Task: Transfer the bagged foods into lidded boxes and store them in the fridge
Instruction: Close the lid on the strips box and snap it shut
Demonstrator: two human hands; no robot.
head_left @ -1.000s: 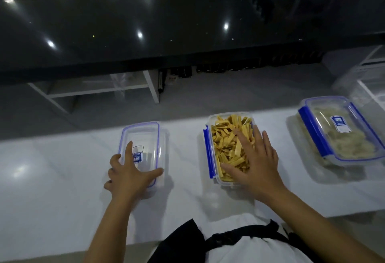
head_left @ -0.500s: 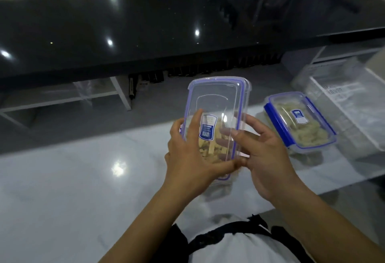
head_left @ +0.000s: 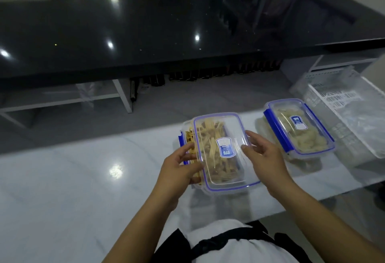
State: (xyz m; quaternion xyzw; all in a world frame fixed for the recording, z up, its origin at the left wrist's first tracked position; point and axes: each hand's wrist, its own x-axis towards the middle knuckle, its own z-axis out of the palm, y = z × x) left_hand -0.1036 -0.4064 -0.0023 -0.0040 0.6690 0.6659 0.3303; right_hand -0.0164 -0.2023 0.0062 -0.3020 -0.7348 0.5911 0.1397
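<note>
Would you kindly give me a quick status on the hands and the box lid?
Left hand and right hand hold lid by its sides. Lid sits skewed over box of yellow strips, not seated. Second box lidded, apart at right. Nothing in the way.

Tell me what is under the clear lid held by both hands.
Under the clear lid sits an open box of yellow food strips, partly exposed at its left. The left hand and right hand hide part of the edges.
</note>
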